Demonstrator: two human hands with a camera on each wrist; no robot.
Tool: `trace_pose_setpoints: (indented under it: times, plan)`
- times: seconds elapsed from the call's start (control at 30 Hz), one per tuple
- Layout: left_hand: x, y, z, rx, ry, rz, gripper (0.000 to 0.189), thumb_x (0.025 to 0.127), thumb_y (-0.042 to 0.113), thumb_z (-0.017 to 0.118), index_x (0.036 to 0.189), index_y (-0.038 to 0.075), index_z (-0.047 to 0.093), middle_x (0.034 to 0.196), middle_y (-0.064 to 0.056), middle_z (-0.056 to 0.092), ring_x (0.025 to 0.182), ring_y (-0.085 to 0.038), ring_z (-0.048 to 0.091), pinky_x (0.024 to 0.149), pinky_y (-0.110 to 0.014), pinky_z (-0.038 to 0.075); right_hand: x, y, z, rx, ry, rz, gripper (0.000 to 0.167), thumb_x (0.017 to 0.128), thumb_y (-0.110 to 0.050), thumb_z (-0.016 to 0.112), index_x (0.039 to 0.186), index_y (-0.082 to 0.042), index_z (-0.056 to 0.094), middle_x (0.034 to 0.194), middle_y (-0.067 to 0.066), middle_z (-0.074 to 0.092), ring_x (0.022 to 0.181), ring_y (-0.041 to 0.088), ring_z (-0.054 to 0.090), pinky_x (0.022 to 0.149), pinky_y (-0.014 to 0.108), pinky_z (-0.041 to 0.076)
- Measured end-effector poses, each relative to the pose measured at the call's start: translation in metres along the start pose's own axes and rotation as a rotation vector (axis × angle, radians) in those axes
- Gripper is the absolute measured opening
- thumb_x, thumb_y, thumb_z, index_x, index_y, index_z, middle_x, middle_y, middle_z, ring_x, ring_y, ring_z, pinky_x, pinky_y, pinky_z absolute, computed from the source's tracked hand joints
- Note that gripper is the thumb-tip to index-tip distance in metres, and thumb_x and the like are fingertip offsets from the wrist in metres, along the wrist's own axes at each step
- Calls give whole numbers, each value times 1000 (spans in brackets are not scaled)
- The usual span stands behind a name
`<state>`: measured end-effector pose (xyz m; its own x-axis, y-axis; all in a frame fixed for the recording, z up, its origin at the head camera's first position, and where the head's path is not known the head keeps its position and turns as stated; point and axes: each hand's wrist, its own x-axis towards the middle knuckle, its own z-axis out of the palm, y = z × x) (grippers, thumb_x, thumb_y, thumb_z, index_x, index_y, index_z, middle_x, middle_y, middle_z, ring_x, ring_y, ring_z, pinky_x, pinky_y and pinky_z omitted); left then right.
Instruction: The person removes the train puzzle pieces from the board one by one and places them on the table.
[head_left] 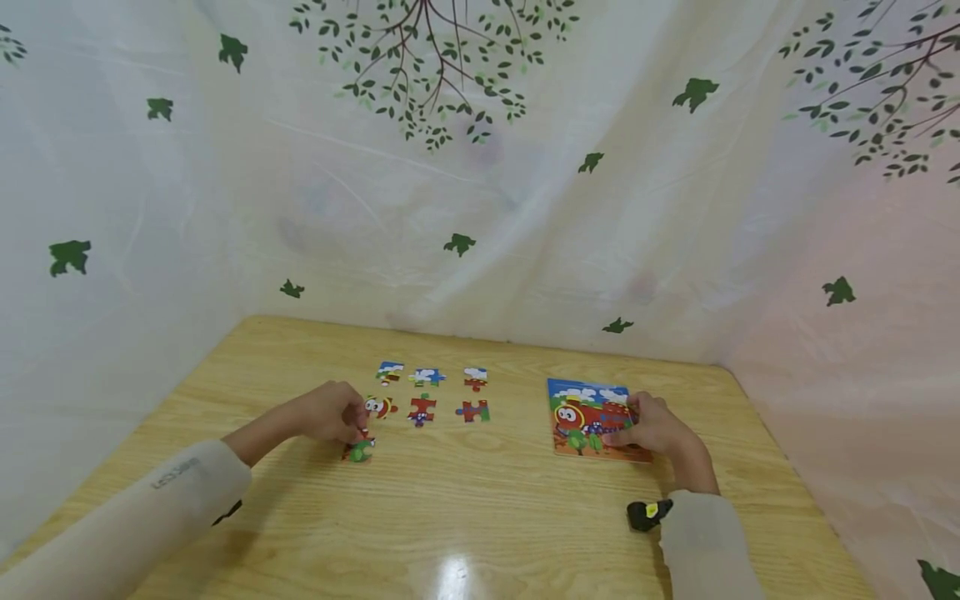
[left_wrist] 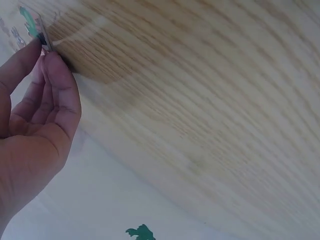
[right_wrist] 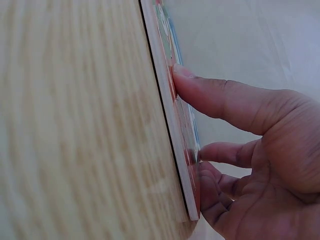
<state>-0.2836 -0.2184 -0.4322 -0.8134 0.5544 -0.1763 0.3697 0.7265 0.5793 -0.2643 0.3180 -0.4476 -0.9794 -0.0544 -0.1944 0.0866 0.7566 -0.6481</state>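
In the head view my left hand (head_left: 330, 412) pinches a jigsaw piece (head_left: 361, 451) with a green tree at the table's left. The left wrist view shows thumb and fingertips on the edge of that piece (left_wrist: 33, 25), which is tilted off the wood. My right hand (head_left: 660, 432) holds the right side of a jigsaw puzzle board (head_left: 588, 417) picturing a red cartoon train. In the right wrist view the thumb (right_wrist: 220, 97) presses on the board's face and the other fingers curl at its edge. The board lies flat on the table.
Several loose jigsaw pieces lie in two rows beyond and right of my left hand, among them a red piece (head_left: 422, 410), a face piece (head_left: 381, 407) and a sky piece (head_left: 427, 377). The wooden table (head_left: 450, 492) ends at a pale, leaf-patterned curtain (head_left: 487, 283).
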Motion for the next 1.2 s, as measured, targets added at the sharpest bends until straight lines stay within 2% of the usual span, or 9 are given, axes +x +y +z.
trace_pose_setpoints:
  times: [0.07, 0.2, 0.37, 0.47, 0.57, 0.73, 0.83, 1.0, 1.2]
  plan:
    - [0, -2, 0, -2, -4, -5, 14, 85, 3, 80, 85, 10, 68, 79, 4, 65, 73, -12, 57, 64, -28, 49, 0, 0, 0, -2, -1, -4, 88, 85, -28, 87, 141, 14, 34, 136, 34, 35, 120, 45, 41, 105, 63, 38]
    - [2, -1, -4, 13, -4, 30, 10, 87, 6, 79, 87, 9, 70, 79, 4, 66, 72, -11, 57, 64, -27, 49, -1, 1, 1, 0, -2, -6, 88, 85, -28, 86, 141, 14, 34, 136, 34, 35, 119, 45, 41, 105, 63, 38]
    - [16, 14, -10, 23, 29, 88, 6, 90, 9, 76, 90, 7, 71, 80, 3, 66, 70, -11, 57, 64, -29, 50, -2, 0, 0, 2, -6, -1, 87, 85, -28, 86, 141, 13, 34, 135, 34, 36, 119, 44, 41, 105, 63, 37]
    - [32, 32, -7, 30, 33, 133, 4, 93, 10, 74, 92, 8, 71, 79, 3, 65, 67, -11, 57, 63, -29, 50, -1, 0, 0, 2, -6, -5, 87, 85, -28, 86, 141, 13, 34, 135, 34, 36, 118, 44, 41, 105, 63, 38]
    - [52, 55, 2, 34, 30, 177, 4, 95, 12, 73, 93, 10, 71, 78, 5, 65, 66, -10, 58, 63, -28, 50, 0, 0, 0, 1, -2, -10, 86, 85, -27, 86, 142, 13, 35, 136, 34, 36, 118, 44, 42, 105, 62, 38]
    - [85, 95, 25, -3, 2, 271, 4, 95, 13, 74, 95, 10, 71, 82, 5, 68, 71, -11, 62, 67, -28, 51, 0, 1, 0, -1, 0, -15, 87, 85, -27, 87, 142, 13, 35, 136, 34, 35, 119, 44, 42, 104, 63, 38]
    - [104, 117, 38, 15, -9, 308, 5, 96, 16, 74, 97, 12, 72, 86, 7, 67, 75, -8, 60, 71, -27, 51, 1, 3, 0, -3, 6, -7, 88, 84, -28, 87, 142, 13, 35, 137, 34, 36, 119, 44, 42, 105, 63, 38]
    - [132, 149, 56, -4, -32, 293, 4, 97, 18, 72, 98, 14, 71, 86, 6, 66, 76, -8, 59, 71, -26, 50, 2, 3, -1, 1, 8, -13, 87, 84, -29, 87, 141, 13, 35, 136, 33, 37, 119, 44, 41, 105, 63, 38]
    - [162, 174, 79, -81, -42, 306, 5, 96, 14, 73, 96, 10, 73, 83, 4, 67, 71, -8, 60, 66, -23, 50, 2, 1, 0, 3, 12, 4, 88, 85, -29, 87, 141, 12, 34, 137, 33, 36, 120, 44, 41, 107, 63, 36]
